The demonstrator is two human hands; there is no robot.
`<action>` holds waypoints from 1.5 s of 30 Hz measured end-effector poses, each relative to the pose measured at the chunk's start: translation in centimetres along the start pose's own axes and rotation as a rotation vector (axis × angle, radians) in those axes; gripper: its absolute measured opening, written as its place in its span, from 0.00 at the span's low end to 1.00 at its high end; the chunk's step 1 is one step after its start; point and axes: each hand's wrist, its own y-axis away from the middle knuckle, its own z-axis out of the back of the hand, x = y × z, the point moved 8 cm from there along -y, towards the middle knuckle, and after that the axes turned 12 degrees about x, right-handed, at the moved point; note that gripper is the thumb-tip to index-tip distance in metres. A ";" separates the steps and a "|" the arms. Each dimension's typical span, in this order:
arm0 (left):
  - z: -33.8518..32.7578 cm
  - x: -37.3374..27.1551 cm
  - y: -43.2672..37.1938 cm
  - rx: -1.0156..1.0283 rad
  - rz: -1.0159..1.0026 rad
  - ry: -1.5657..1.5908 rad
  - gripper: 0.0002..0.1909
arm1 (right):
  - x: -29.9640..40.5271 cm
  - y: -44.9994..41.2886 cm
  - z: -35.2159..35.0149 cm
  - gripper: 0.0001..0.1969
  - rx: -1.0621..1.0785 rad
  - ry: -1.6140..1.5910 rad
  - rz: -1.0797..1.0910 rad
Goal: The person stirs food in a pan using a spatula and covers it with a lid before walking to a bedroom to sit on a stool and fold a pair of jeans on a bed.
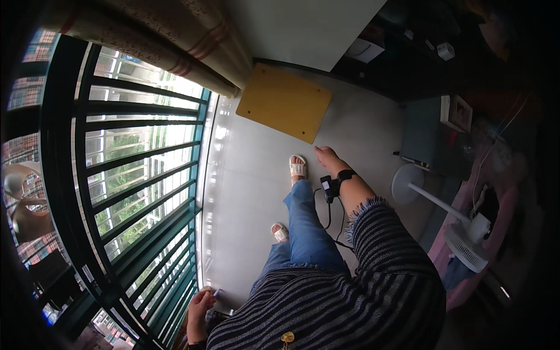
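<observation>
My right hand (327, 157) hangs over the grey tiled floor (253, 148) with its fingers curled in, and I see nothing in it. A black strap with a small device (331, 186) and a cable sits around that wrist. Just beyond the hand is a yellow rectangular board (284, 100) with dark round spots near its corners; its underside is hidden. At the lower left, beside the barred window, my left hand (201, 304) has bent fingers. A small pale purple tip (217, 292) shows by them; whether the hand holds it is unclear.
Green window bars (144, 168) run along the left, below a patterned curtain (175, 39). A white panel (302, 30) stands beyond the board. To the right are a white electric fan (466, 247), a grey cabinet (420, 131) and a framed picture (457, 113).
</observation>
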 end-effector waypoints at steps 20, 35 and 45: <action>-1.1 -9.7 -3.1 0.117 -0.022 -0.320 0.16 | 16.9 -1.7 -0.7 0.24 0.249 -0.822 0.454; 1.2 -20.8 -10.0 0.309 -0.522 -0.954 0.14 | -24.2 28.0 -6.3 0.20 -0.537 -0.931 0.236; -20.3 -14.8 -10.9 0.670 -0.440 -1.526 0.17 | -53.0 45.1 -16.4 0.26 -0.976 -1.523 0.142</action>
